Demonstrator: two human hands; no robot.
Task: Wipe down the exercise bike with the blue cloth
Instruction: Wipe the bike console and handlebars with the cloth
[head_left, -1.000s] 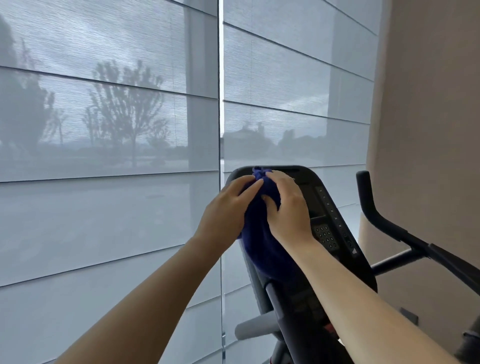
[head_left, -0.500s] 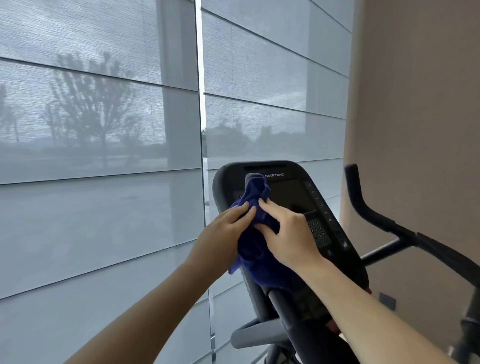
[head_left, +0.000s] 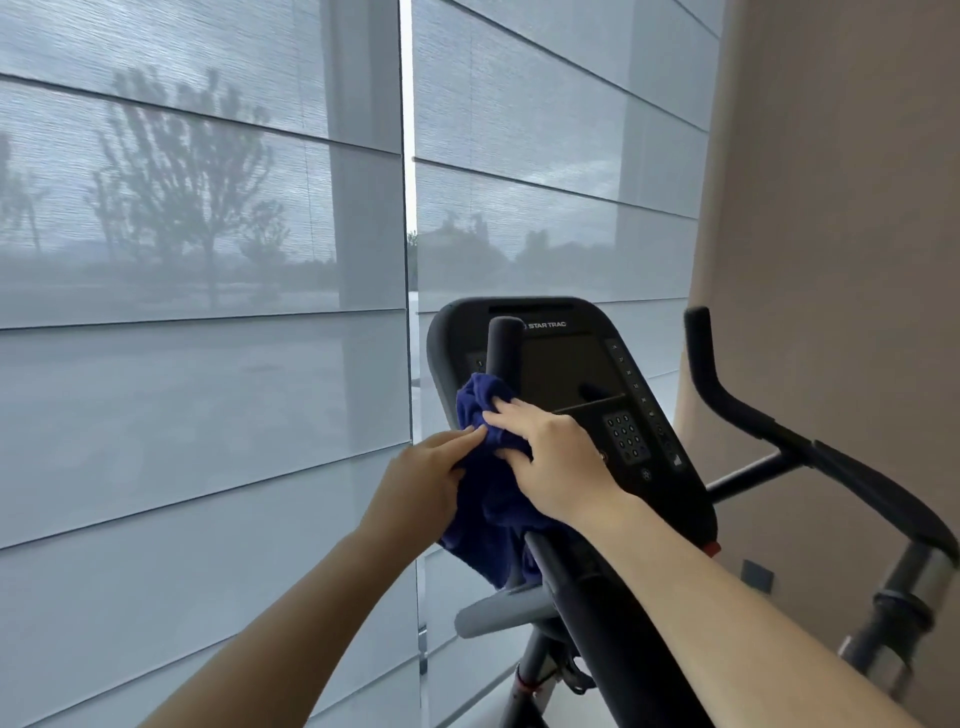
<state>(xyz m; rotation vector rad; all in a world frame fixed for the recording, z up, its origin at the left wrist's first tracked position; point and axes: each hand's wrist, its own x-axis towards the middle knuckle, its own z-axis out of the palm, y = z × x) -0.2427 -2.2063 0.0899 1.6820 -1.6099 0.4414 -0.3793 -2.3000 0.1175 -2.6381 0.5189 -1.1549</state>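
Both hands on the blue cloth (head_left: 485, 499): left hand (head_left: 423, 480) and right hand (head_left: 558, 467) have fingers clamped on it, bunched around the left handlebar (head_left: 505, 348) in front of the console (head_left: 571, 374). Early stage, I'd say; right handlebar (head_left: 727, 395), console and frame look untouched

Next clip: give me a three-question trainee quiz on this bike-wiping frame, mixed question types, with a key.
1. True or false: both hands hold the blue cloth.
2. The cloth is wrapped around: A) the left handlebar grip B) the keypad C) the right handlebar.
3. What brand name shows on the console?

Key: 1 true, left hand and right hand. 2 A. 3 Star Trac.
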